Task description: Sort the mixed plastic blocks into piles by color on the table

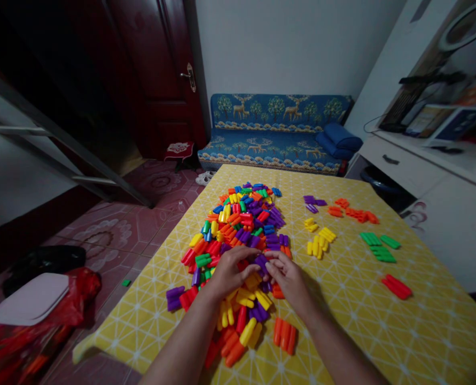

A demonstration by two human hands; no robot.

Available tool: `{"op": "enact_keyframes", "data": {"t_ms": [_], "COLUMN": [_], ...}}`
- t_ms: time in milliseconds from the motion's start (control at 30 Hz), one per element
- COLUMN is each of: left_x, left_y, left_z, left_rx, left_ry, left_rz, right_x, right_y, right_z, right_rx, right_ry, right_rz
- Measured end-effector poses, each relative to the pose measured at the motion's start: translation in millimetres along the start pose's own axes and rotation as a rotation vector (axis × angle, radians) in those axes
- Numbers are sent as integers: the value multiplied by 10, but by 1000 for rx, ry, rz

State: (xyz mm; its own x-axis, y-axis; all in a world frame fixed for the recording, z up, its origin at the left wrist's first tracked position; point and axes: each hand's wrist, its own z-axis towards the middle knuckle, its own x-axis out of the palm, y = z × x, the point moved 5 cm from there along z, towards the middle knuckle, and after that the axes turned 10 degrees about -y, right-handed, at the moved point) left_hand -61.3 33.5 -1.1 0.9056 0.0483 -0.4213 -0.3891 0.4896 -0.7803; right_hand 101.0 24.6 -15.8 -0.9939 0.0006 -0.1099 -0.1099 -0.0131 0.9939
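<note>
A big surface [434, 326] with a yellow cloth is holding lots of bright toy pieces. A white cabinet [442, 224] is standing on the right, and its drawer [402, 158] is hiding whatever is inside. A long heap [238, 214] of mixed colours is lying on the left part of the surface. On the floor, a red bag [81, 289] is lying with a flat white lid or tray [33, 299] resting on it, and a black bag [53, 259] is sitting just behind. I can't tell what the bags are holding. The left hand [230, 271] and the right hand [289, 274] are meeting over the heap, both curling nearly closed and pinching with thumbs and fingertips. Past the right hand, little groups are lying apart by colour: orange pieces [356, 215], yellow pieces [327, 234], green pieces [383, 254], purple pieces [309, 199] and red pieces [396, 286]. The smallest thing is the purple piece [260, 263], which both hands are gripping just above the heap; maybe it is really two, I can't tell. To handle it well, one hand should be holding its side still while the other is turning or pressing gently and straight, without bumping the heap.
</note>
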Motion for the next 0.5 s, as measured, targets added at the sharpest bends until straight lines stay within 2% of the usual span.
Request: {"op": "enact_keyframes", "data": {"t_ms": [100,233,333,500], "left_x": [3,-6,-9,7], "left_y": [50,49,23,-11], "left_z": [-11,-12,-14,-27], "left_rx": [-17,-31,-52,-56], "left_ry": [-21,-55,-62,-7], "left_rz": [1,-28,-45,-80], "right_x": [21,2,35,45], "right_y": [60,179,195,161], "right_z": [-47,-77,-88,-103], "right_rx": [-12,-191,-296,-285], "right_ry": [20,-51,-59,-38], "right_rz": [-73,-395,-546,-616]}}
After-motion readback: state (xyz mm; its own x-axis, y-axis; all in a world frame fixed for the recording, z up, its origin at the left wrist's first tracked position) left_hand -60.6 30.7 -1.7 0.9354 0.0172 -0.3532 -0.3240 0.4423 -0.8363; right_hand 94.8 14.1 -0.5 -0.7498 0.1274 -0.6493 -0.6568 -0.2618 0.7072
